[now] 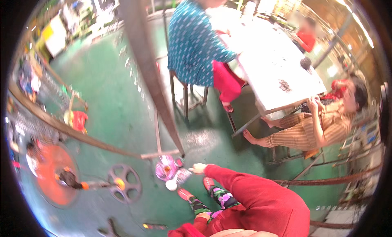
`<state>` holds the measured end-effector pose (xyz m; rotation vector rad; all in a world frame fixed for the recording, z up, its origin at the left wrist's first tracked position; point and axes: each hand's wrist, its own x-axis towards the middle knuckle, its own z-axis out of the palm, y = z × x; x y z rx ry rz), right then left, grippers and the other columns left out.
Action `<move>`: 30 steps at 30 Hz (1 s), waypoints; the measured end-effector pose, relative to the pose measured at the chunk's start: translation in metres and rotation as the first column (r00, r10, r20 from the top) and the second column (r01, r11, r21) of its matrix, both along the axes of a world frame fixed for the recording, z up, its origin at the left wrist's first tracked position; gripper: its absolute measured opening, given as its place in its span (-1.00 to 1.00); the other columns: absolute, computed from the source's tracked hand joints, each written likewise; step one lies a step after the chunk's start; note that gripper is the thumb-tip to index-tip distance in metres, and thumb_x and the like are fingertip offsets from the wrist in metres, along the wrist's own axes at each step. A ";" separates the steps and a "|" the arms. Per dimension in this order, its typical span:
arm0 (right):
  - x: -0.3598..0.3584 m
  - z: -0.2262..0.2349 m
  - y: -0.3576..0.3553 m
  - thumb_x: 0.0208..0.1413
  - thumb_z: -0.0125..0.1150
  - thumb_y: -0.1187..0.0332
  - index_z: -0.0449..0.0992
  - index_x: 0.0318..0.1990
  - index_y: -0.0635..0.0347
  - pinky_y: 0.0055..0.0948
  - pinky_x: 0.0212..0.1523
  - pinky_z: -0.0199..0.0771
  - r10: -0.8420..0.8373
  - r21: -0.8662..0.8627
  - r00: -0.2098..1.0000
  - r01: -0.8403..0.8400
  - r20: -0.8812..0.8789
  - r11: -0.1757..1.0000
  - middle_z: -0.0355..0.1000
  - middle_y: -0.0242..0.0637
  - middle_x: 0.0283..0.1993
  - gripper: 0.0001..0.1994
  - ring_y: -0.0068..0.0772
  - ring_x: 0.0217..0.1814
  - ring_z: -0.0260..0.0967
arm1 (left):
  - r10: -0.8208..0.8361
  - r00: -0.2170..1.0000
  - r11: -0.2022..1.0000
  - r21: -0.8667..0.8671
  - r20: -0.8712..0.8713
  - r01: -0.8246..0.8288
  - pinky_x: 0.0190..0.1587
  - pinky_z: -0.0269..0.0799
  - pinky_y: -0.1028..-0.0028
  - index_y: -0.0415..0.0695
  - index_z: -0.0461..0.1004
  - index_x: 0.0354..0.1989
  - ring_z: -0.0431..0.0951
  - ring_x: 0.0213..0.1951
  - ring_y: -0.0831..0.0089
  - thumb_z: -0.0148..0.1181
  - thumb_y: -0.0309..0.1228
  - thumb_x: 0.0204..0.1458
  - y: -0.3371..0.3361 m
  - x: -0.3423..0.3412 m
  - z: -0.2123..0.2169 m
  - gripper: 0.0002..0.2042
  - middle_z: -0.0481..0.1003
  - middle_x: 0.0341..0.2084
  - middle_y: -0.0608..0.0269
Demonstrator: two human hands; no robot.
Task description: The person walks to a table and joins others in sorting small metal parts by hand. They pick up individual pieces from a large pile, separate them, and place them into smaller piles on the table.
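Observation:
My right hand (199, 168) reaches forward at the end of a red sleeve, low over the floor. Its fingertips are beside a clear plastic bag (182, 176); blur hides whether they touch or grip it. Next to that bag lie a pink and purple plastic bag (166, 168) and a round white object (171, 184). A small dark red thing (179, 162) sits behind them. My left hand (203, 215) rests by my knee on the flowered trousers, its fingers too blurred to make out.
A metal post (149, 69) stands in front of the bags. At left is an orange fan (55, 176) with a round base (123, 183). People sit around a white table (281, 69) with dark piles. A red and yellow thing (77, 120) lies beyond a curved rail (61, 125).

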<state>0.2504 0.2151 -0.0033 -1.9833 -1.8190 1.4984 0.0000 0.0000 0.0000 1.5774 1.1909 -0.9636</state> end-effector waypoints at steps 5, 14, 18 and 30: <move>0.163 0.139 -0.065 0.15 -0.29 -0.20 0.51 -0.46 0.36 -0.11 -0.22 0.38 -0.436 0.022 0.888 0.438 0.144 0.899 0.47 -0.03 -0.50 -0.30 -0.02 -0.36 0.46 | 0.269 0.963 0.937 -0.241 0.036 -0.252 0.02 0.38 0.02 -0.13 0.43 0.04 0.49 -0.08 -0.04 0.08 -0.17 0.05 0.097 0.051 0.099 -0.58 0.45 -0.04 -0.02; 0.173 0.313 -0.281 0.20 -0.40 -0.26 0.37 -0.48 0.13 -0.48 -0.20 0.28 -0.547 -0.501 0.383 0.223 -0.744 0.836 0.28 -0.46 -0.47 -0.36 -0.57 -0.37 0.21 | 0.147 0.976 0.963 -0.248 0.163 -0.104 -0.32 0.54 0.26 -0.07 0.35 0.07 0.56 -0.26 0.10 0.07 -0.23 0.09 0.166 0.066 0.028 -0.62 0.52 -0.26 0.07; 0.065 0.312 -0.357 0.22 -0.38 -0.21 0.25 0.17 0.33 -0.23 0.28 0.02 -0.569 -0.221 0.761 0.524 -0.311 0.822 0.20 -0.05 0.22 -0.27 -0.15 0.30 0.07 | -0.388 0.841 0.893 -0.072 0.377 0.445 -0.36 0.52 0.21 -0.06 0.40 0.00 0.56 -0.29 0.10 0.10 -0.25 0.06 0.188 0.105 0.004 -0.67 0.52 -0.34 0.09; -0.054 0.339 -0.393 0.20 -0.39 -0.18 0.22 0.20 0.10 -0.05 0.13 0.23 -0.911 -0.273 0.406 0.871 -0.067 0.408 0.34 0.06 0.08 -0.37 0.11 0.15 0.26 | -0.352 0.893 0.879 -0.231 0.280 0.418 -0.49 0.55 0.27 -0.16 0.51 -0.22 0.56 -0.49 0.23 0.08 -0.37 0.05 0.235 0.217 0.006 -0.81 0.54 -0.44 0.09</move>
